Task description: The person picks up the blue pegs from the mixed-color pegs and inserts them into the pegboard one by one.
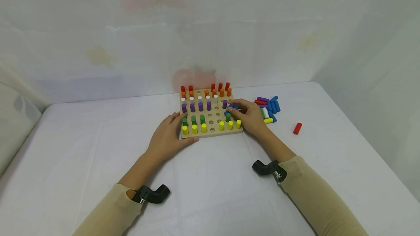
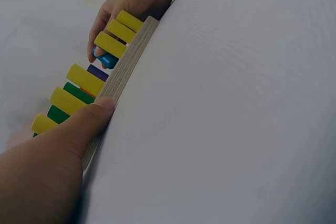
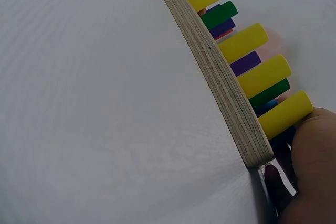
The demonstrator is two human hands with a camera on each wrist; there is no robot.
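Note:
A wooden pegboard (image 1: 214, 133) lies on the white table, holding rows of red, orange, white, purple, green and yellow pegs, with several holes showing. My left hand (image 1: 177, 132) rests against its front left corner, thumb (image 2: 97, 111) pressed flat on the front edge. My right hand (image 1: 239, 110) is over the board's right side and pinches a blue peg (image 1: 231, 106) between thumb and fingers, low above the holes beside a green peg (image 1: 228, 117). In the left wrist view the blue peg (image 2: 107, 59) shows behind the yellow pegs (image 2: 84, 78).
A pile of loose pegs (image 1: 268, 106), mostly blue with purple, red, white, green and yellow ones, lies just right of the board. One red peg (image 1: 297, 128) lies alone further right. White walls close in the table's back and sides.

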